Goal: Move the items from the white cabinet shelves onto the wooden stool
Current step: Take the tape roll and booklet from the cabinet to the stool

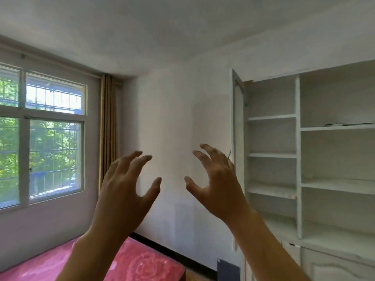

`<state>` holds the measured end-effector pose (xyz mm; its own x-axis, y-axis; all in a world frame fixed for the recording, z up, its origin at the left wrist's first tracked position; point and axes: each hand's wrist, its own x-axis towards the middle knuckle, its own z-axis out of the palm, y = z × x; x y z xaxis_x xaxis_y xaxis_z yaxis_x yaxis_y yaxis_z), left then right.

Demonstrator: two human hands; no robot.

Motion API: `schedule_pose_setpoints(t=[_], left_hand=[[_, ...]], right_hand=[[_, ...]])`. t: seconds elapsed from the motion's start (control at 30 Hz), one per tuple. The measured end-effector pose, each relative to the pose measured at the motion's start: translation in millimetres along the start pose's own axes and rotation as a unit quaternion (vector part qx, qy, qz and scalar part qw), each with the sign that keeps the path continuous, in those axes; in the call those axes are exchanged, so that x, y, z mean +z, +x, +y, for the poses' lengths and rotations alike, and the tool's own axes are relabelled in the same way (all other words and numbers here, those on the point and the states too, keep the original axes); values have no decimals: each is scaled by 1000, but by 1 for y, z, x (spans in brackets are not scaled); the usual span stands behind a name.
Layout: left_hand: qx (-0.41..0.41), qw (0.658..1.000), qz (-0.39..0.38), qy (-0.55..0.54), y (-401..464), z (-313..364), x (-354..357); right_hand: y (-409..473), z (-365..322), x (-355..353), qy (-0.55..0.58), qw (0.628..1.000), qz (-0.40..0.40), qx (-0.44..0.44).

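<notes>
Both my hands are raised in front of a bare white wall, fingers spread and loosely curled, holding nothing. My left hand [125, 187] is at centre left and my right hand [217, 183] at centre right, a gap between them. The white cabinet [297, 159] stands at the right with its door open. Its narrow left shelves look bare. A thin dark flat item [345, 124] lies on an upper right shelf. The wooden stool is not in view.
A window [40, 138] with a tan curtain [108, 126] fills the left wall. A pink patterned bed [142, 264] lies at the bottom left. A dark panel [227, 269] leans at the cabinet's foot. The open cabinet door [237, 126] juts toward the room.
</notes>
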<state>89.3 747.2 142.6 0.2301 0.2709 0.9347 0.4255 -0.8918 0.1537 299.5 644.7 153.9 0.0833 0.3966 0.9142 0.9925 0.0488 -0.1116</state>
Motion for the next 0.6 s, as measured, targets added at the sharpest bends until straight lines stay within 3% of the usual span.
schedule_pose_setpoints(t=[0.6], left_hand=[[74, 976, -28, -202, 71, 64, 184]], right_hand=[[-4, 141, -67, -211, 972, 8, 101]])
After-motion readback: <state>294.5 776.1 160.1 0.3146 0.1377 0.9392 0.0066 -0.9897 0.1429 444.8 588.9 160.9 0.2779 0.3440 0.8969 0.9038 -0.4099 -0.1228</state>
